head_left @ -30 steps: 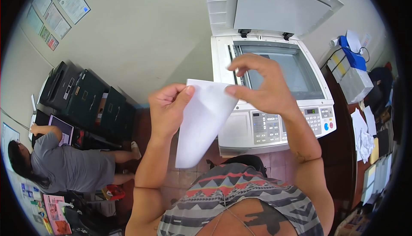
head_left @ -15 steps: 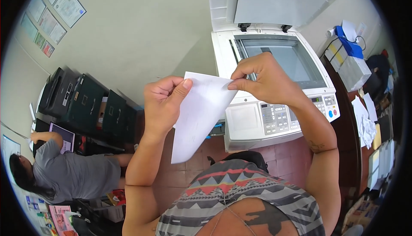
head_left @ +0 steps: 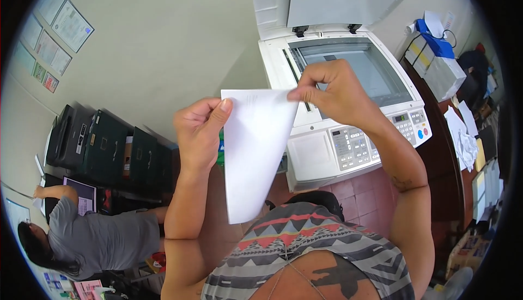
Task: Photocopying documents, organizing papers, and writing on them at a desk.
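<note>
A white sheet of paper (head_left: 253, 147) hangs between my two hands, its lower end curling and tapering downward. My left hand (head_left: 204, 123) pinches the upper left corner, thumb on the front. At the upper right corner, my right hand (head_left: 332, 93) grips the sheet between thumb and fingers. Just behind that hand stands a white photocopier (head_left: 313, 164) with its lid (head_left: 343, 0) raised. Its glass (head_left: 376, 68) is exposed, partly covered by my right hand. Buttons and a small lit display fill the control panel (head_left: 351, 150).
To the left are dark green filing cabinets (head_left: 106, 142) with a black printer (head_left: 71, 136) beside them. A person in grey (head_left: 114, 240) works at a laptop (head_left: 84, 194) at lower left. On the right, a dark wooden table (head_left: 436, 147) bears crumpled papers (head_left: 460, 139) and boxes (head_left: 444, 76).
The paper and my left hand have shifted slightly left, and the sheet now hangs straighter, facing me more. Both hands keep their hold. The whole view has turned a little.
</note>
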A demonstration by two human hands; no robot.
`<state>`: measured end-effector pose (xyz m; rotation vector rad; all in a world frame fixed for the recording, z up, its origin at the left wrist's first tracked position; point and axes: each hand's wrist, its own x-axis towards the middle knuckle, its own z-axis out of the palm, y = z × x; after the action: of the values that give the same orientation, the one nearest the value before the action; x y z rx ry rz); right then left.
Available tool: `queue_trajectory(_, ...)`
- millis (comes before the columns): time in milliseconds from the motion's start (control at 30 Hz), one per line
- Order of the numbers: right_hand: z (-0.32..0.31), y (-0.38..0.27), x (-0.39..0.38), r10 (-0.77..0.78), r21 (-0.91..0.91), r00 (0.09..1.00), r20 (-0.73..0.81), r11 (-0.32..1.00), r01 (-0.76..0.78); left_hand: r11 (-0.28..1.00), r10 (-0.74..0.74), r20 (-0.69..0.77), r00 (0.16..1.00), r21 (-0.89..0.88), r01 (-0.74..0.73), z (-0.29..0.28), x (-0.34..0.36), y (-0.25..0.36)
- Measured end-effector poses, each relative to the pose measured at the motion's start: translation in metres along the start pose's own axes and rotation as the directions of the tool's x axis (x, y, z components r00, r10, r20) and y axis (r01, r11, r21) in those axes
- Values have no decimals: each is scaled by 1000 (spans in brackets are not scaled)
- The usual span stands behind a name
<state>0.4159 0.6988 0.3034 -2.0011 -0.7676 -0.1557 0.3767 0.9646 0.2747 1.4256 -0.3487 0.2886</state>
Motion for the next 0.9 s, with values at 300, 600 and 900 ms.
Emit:
queue_trajectory(300,19,40,4,-155,-163,836,-527,983,80,989,9,-352,936,-134,-60,94,104,-46)
queue_trajectory(600,-25,116,22,4,-164,854,-521,981,-104,858,-202,-102,974,-497,126,174,168,-81)
queue_trajectory(900,-12,158,55,-111,-416,687,-719,860,-295,737,-256,9,967,-645,201,182,220,-108)
